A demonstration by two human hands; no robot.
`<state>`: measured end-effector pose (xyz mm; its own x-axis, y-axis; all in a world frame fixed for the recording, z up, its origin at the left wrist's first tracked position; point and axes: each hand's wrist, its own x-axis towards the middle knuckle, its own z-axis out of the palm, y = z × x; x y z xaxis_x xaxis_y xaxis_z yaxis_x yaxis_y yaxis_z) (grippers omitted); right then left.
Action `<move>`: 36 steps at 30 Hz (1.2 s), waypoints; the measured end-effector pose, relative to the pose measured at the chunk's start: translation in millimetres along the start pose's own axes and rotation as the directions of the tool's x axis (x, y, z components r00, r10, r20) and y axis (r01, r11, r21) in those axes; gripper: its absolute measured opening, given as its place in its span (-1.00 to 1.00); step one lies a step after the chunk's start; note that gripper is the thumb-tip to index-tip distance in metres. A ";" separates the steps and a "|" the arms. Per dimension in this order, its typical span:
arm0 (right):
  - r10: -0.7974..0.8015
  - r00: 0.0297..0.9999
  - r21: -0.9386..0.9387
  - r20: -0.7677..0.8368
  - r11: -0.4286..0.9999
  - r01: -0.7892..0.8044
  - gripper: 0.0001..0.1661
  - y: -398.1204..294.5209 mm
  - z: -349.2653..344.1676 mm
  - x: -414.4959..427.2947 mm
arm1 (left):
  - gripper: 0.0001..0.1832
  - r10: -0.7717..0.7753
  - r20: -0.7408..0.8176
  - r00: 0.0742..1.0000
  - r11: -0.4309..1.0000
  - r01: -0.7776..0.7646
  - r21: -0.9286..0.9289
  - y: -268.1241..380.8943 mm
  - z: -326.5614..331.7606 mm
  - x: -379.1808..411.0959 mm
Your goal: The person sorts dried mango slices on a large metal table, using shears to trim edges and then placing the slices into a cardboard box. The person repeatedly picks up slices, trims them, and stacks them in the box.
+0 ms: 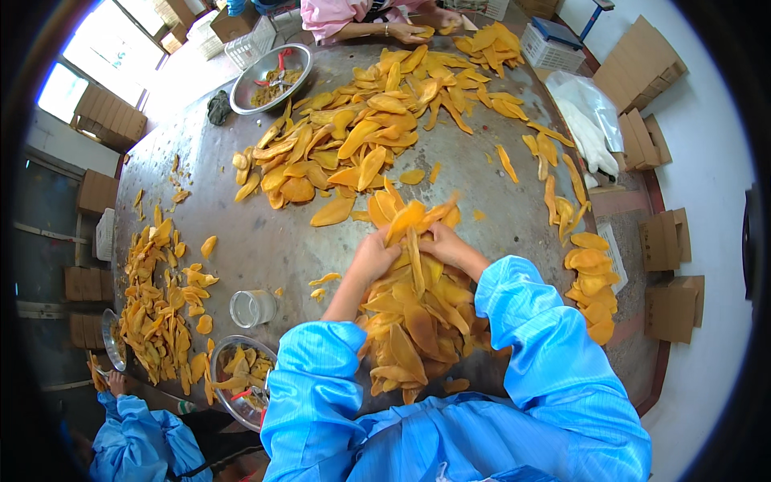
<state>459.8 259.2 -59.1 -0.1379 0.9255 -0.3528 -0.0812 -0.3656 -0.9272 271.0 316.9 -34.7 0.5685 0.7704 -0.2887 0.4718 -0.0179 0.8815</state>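
Both hands are over a heap of dried mango slices (pixel 415 325) close in front of my body. My left hand (pixel 378 253) pinches the near end of some held mango slices (pixel 407 222), thumb toward the middle. From the other side, my right hand (pixel 447 246) has its fingers on the same small bunch; a long slice hangs down between the hands. Some fingertips are hidden behind the fruit. Just beyond the hands spreads a larger pile of mango slices (pixel 361 138) on the metal table (pixel 271 241).
A glass jar (pixel 253 308) and a steel bowl (pixel 220 394) with mango pieces and red-handled scissors stand left. Another bowl (pixel 240 90) is at the far left. Mango rows (pixel 590 271) line the right edge. Co-workers' hands (pixel 409 32) appear across the table and at lower left.
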 end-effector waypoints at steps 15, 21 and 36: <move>-0.488 0.870 -0.687 -0.072 0.657 0.311 -0.72 23.9 16.7 -194.0 | -0.43 0.527 0.154 0.836 0.555 -0.476 0.682 12.1 31.7 -204.5; -0.439 0.837 -0.605 -0.325 0.777 0.173 -0.77 25.7 -25.2 -185.6 | -0.50 0.412 0.083 0.908 0.600 -0.338 0.725 -10.2 6.8 -245.0; -0.010 0.991 -0.932 -0.133 0.342 -0.121 -0.14 16.6 -18.9 5.5 | -0.33 0.253 -0.357 0.899 0.900 -0.084 0.427 -97.7 3.0 -193.9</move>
<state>476.4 260.1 -78.7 -0.0047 0.9342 -0.3568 0.9090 -0.1447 -0.3909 116.7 167.4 -66.0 0.3901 0.9157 0.0967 0.6650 -0.3528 0.6583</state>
